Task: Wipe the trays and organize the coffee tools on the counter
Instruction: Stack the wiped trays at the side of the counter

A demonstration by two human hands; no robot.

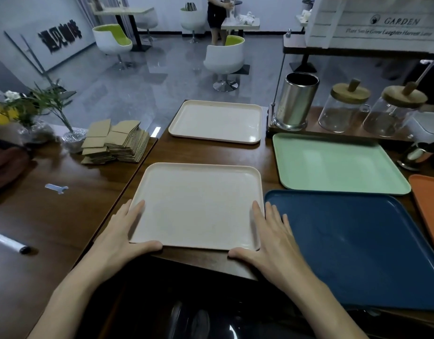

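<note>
A cream tray (pixel 198 204) lies on the dark wooden counter right in front of me. My left hand (pixel 123 236) rests flat against its near left corner, fingers along the left rim and thumb on the front edge. My right hand (pixel 272 238) mirrors it at the near right corner, fingers straight. A second cream tray (pixel 216 122) lies farther back. A green tray (pixel 333 165) and a dark blue tray (pixel 357 245) lie to the right, and the edge of an orange tray (pixel 431 204) shows at the far right.
A steel canister (pixel 296 101) and two glass jars with wooden lids (pixel 345 108) stand on a rack at the back right. A small metal pitcher (pixel 416 152) sits at the right. Cardboard cup sleeves (pixel 115 141), vases with plants (pixel 39 111) and a marker (pixel 10 243) lie on the left counter.
</note>
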